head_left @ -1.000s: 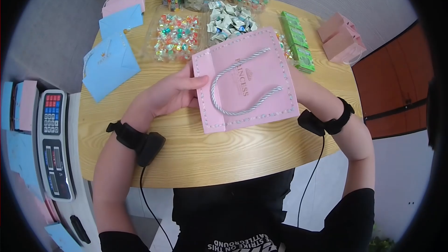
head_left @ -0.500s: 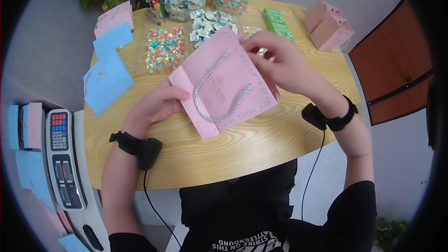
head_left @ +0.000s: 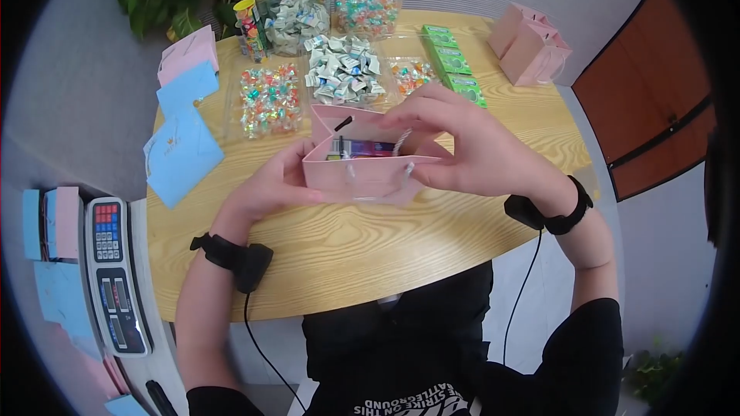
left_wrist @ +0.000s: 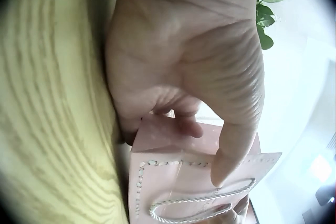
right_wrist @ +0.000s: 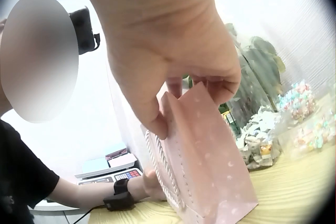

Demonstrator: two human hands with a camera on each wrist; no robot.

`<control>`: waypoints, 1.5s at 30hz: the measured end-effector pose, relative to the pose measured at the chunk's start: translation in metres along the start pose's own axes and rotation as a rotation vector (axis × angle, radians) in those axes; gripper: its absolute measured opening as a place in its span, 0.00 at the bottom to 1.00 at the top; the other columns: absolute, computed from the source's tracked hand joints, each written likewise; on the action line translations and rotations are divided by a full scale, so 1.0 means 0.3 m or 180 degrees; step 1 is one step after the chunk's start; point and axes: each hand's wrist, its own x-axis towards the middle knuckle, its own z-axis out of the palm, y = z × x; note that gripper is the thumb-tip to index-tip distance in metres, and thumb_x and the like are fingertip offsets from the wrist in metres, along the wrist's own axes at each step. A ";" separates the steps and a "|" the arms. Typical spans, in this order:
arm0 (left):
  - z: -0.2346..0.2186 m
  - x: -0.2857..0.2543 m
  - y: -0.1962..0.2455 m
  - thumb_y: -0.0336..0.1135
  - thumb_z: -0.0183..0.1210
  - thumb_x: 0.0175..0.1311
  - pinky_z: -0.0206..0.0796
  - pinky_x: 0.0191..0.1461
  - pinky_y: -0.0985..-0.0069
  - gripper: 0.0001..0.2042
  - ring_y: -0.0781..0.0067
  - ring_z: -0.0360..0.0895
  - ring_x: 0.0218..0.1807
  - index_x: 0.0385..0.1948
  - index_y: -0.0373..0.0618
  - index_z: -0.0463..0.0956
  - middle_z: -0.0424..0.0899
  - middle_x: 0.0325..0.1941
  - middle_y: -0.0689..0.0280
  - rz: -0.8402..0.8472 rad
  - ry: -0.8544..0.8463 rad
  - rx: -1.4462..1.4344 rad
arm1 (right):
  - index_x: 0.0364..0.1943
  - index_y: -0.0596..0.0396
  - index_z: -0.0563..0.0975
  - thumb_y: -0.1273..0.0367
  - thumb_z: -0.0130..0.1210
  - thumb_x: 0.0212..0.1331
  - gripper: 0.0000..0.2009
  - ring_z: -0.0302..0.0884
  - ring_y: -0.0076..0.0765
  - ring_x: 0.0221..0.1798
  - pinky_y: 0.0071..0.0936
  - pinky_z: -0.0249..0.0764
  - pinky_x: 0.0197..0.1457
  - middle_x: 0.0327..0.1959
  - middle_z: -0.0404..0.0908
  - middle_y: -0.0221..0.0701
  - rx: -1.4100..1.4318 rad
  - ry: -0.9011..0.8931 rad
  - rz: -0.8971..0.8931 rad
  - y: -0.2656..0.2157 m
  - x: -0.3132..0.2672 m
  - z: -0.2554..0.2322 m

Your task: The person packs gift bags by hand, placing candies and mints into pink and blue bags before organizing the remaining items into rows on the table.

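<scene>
A pink paper gift bag (head_left: pixel 362 176) stands upright on the table with its mouth towards the head camera. Inside it a purple-and-blue packet (head_left: pixel 371 148) shows, its lower part hidden. My left hand (head_left: pixel 271 183) holds the bag's left side, the thumb (left_wrist: pixel 231 153) on the front panel and the fingers around the side. At the top right edge, my right hand (head_left: pixel 474 139) pinches the bag's rim, thumb in front and fingers behind. A white twisted rope handle (right_wrist: pixel 161 169) hangs down the front.
Behind the bag lie trays of wrapped candies (head_left: pixel 270 100) and white packets (head_left: pixel 344 69), with green boxes (head_left: pixel 451 62) to their right. Two pink bags (head_left: pixel 532 46) stand at the back right. Flat blue bags (head_left: pixel 183 156) lie left. A scale (head_left: pixel 116 277) stands beside the table.
The bag has turned from lying face-up, tilted, to standing with its mouth upward. My right hand has moved from behind the bag to its top right rim; the left keeps its hold.
</scene>
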 end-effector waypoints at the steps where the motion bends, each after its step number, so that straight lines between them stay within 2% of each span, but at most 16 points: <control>1: 0.025 -0.001 0.013 0.24 0.70 0.48 0.59 0.68 0.69 0.42 0.71 0.65 0.65 0.67 0.43 0.54 0.67 0.62 0.65 0.0010 -0.0007 0.0044 | 0.59 0.51 0.69 0.73 0.66 0.46 0.31 0.75 0.35 0.53 0.31 0.75 0.53 0.51 0.74 0.34 -0.0094 0.0213 -0.0173 0.000 -0.001 0.005; 3: 0.033 -0.002 0.014 0.26 0.71 0.48 0.60 0.68 0.69 0.42 0.72 0.66 0.64 0.66 0.43 0.53 0.68 0.61 0.65 0.0021 -0.0001 0.0090 | 0.60 0.51 0.68 0.73 0.66 0.46 0.32 0.76 0.35 0.52 0.32 0.75 0.51 0.51 0.75 0.34 -0.0183 0.0421 -0.0357 -0.012 -0.007 0.013; 5: 0.017 0.010 -0.005 0.30 0.73 0.48 0.60 0.66 0.69 0.44 0.73 0.67 0.61 0.67 0.43 0.51 0.69 0.59 0.65 0.0093 0.0151 0.0721 | 0.63 0.49 0.66 0.71 0.68 0.45 0.36 0.77 0.37 0.51 0.34 0.76 0.51 0.50 0.76 0.34 0.0331 0.0552 0.0675 -0.038 -0.022 0.017; 9: 0.034 0.007 0.024 0.33 0.75 0.44 0.57 0.69 0.68 0.50 0.69 0.64 0.66 0.69 0.44 0.48 0.65 0.66 0.62 0.0427 0.0248 0.1569 | 0.62 0.50 0.67 0.64 0.69 0.46 0.35 0.80 0.43 0.50 0.35 0.77 0.50 0.49 0.77 0.40 0.0243 0.0642 0.0754 -0.027 -0.035 0.012; 12: 0.110 -0.008 0.104 0.33 0.72 0.49 0.61 0.65 0.68 0.46 0.69 0.69 0.59 0.68 0.48 0.48 0.70 0.58 0.62 0.0471 0.0263 0.2389 | 0.62 0.50 0.67 0.65 0.67 0.47 0.34 0.80 0.43 0.51 0.34 0.77 0.51 0.47 0.79 0.39 0.0130 0.0228 0.0849 -0.003 -0.029 0.018; 14: 0.160 -0.009 0.146 0.31 0.69 0.52 0.63 0.63 0.69 0.38 0.68 0.71 0.58 0.66 0.47 0.57 0.72 0.58 0.62 0.0990 0.0473 0.1636 | 0.61 0.51 0.69 0.68 0.64 0.48 0.31 0.80 0.40 0.49 0.33 0.77 0.50 0.46 0.80 0.37 0.0295 0.0570 -0.0459 0.051 -0.016 0.044; 17: 0.174 -0.006 0.287 0.28 0.66 0.53 0.67 0.59 0.69 0.29 0.67 0.77 0.55 0.60 0.44 0.67 0.77 0.55 0.61 0.0997 0.0169 0.3018 | 0.56 0.51 0.74 0.71 0.62 0.48 0.26 0.80 0.37 0.44 0.32 0.76 0.46 0.44 0.80 0.34 0.0894 0.0211 -0.0472 0.020 -0.003 0.018; 21: 0.232 0.029 0.384 0.25 0.66 0.50 0.69 0.59 0.72 0.30 0.70 0.77 0.53 0.60 0.42 0.68 0.78 0.54 0.61 0.0612 -0.0239 0.3498 | 0.45 0.52 0.80 0.73 0.61 0.47 0.17 0.78 0.35 0.39 0.30 0.75 0.41 0.39 0.80 0.32 0.0799 0.0388 -0.0641 0.028 0.018 0.044; 26: 0.322 0.049 0.368 0.24 0.66 0.47 0.72 0.50 0.75 0.36 0.70 0.79 0.46 0.64 0.42 0.63 0.78 0.48 0.61 0.0331 0.0075 0.3636 | 0.33 0.58 0.82 0.79 0.61 0.46 0.08 0.77 0.34 0.39 0.30 0.75 0.43 0.36 0.81 0.32 -0.0183 0.1356 -0.1059 0.031 0.007 0.067; 30: 0.312 0.064 0.358 0.24 0.66 0.46 0.71 0.48 0.75 0.39 0.69 0.79 0.44 0.66 0.42 0.61 0.78 0.44 0.60 0.0724 0.0081 0.4239 | 0.35 0.59 0.82 0.78 0.60 0.52 0.06 0.79 0.29 0.40 0.26 0.76 0.43 0.35 0.82 0.30 0.0106 0.1646 -0.1084 -0.001 0.008 0.023; 32: 0.322 0.065 0.355 0.23 0.66 0.47 0.69 0.46 0.77 0.35 0.70 0.79 0.44 0.63 0.42 0.64 0.78 0.44 0.60 0.1346 0.0203 0.4003 | 0.42 0.59 0.80 0.76 0.59 0.59 0.08 0.79 0.23 0.38 0.20 0.75 0.43 0.36 0.82 0.28 0.1603 0.1875 -0.0298 -0.034 0.002 0.014; 36: 0.319 0.086 0.355 0.22 0.66 0.46 0.70 0.49 0.76 0.32 0.71 0.79 0.46 0.59 0.42 0.67 0.78 0.44 0.61 0.1119 0.0162 0.3406 | 0.54 0.59 0.75 0.75 0.55 0.63 0.15 0.78 0.19 0.35 0.16 0.75 0.42 0.37 0.82 0.29 0.1206 0.1264 0.0137 -0.068 -0.015 -0.095; 40: 0.336 0.117 0.319 0.27 0.70 0.47 0.70 0.53 0.73 0.32 0.70 0.79 0.49 0.58 0.42 0.67 0.78 0.50 0.59 0.1462 0.0004 0.3685 | 0.47 0.58 0.79 0.73 0.57 0.58 0.13 0.75 0.17 0.31 0.18 0.72 0.38 0.31 0.80 0.26 0.1895 0.1524 0.0400 -0.093 -0.055 -0.226; 42: 0.410 0.150 0.303 0.29 0.71 0.47 0.70 0.54 0.72 0.34 0.69 0.79 0.50 0.59 0.42 0.66 0.78 0.52 0.59 0.1787 0.0116 0.3588 | 0.58 0.62 0.69 0.75 0.51 0.63 0.19 0.72 0.17 0.32 0.14 0.66 0.30 0.34 0.80 0.30 0.3281 0.0421 0.0611 -0.091 -0.113 -0.346; 43: 0.462 0.172 0.290 0.30 0.71 0.47 0.71 0.53 0.71 0.35 0.67 0.79 0.50 0.61 0.41 0.65 0.78 0.54 0.58 0.1636 0.0311 0.3490 | 0.59 0.62 0.68 0.77 0.52 0.61 0.20 0.69 0.16 0.29 0.14 0.60 0.27 0.32 0.78 0.27 0.2836 0.1069 0.0423 -0.056 -0.119 -0.293; 45: 0.521 0.229 0.251 0.30 0.70 0.47 0.71 0.54 0.68 0.40 0.59 0.80 0.52 0.66 0.42 0.60 0.78 0.55 0.54 0.1573 0.0313 0.3517 | 0.59 0.62 0.68 0.77 0.52 0.61 0.20 0.69 0.16 0.29 0.14 0.60 0.27 0.31 0.78 0.27 0.2666 0.1258 0.0653 -0.065 -0.160 -0.341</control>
